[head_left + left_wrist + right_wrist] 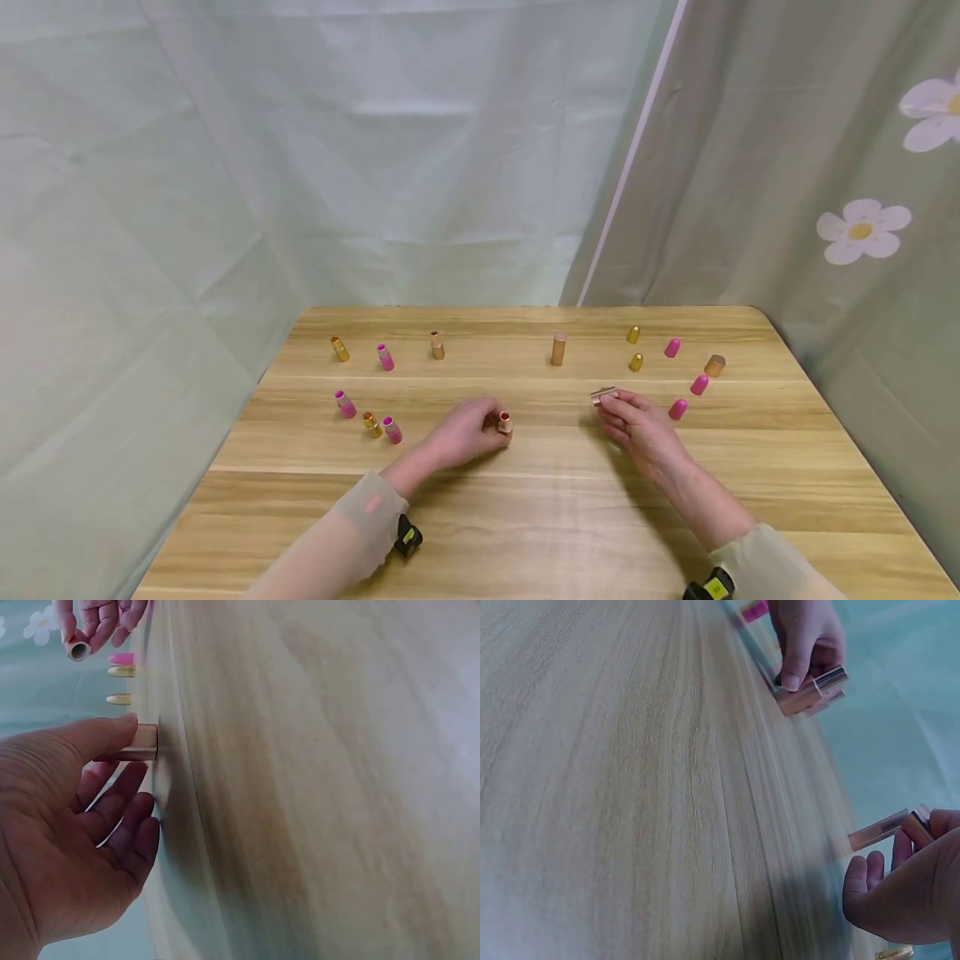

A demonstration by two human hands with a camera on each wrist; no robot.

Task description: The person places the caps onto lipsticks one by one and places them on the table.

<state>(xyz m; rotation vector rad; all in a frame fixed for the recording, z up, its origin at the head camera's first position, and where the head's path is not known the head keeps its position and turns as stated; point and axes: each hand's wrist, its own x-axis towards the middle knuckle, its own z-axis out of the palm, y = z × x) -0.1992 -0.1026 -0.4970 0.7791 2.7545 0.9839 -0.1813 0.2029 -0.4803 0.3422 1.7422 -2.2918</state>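
My left hand (474,429) pinches a rose-gold lipstick base (506,423) between thumb and fingers. In the left wrist view its bottom end (147,742) meets the wooden tabletop. To the right, my right hand (643,429) holds a rose-gold lipstick cap (603,397) above the table, tilted on its side. The cap's hollow open end (79,651) shows in the left wrist view. Between and beyond the hands stands a capped rose-gold lipstick (558,349). The two held parts are apart.
Uncapped gold (340,349), pink (386,357) and rose-gold (437,345) lipstick bases stand at left. Loose gold (636,362), pink (700,385) and rose-gold (715,366) caps stand at right. A pale curtain (450,167) hangs behind the table (540,533).
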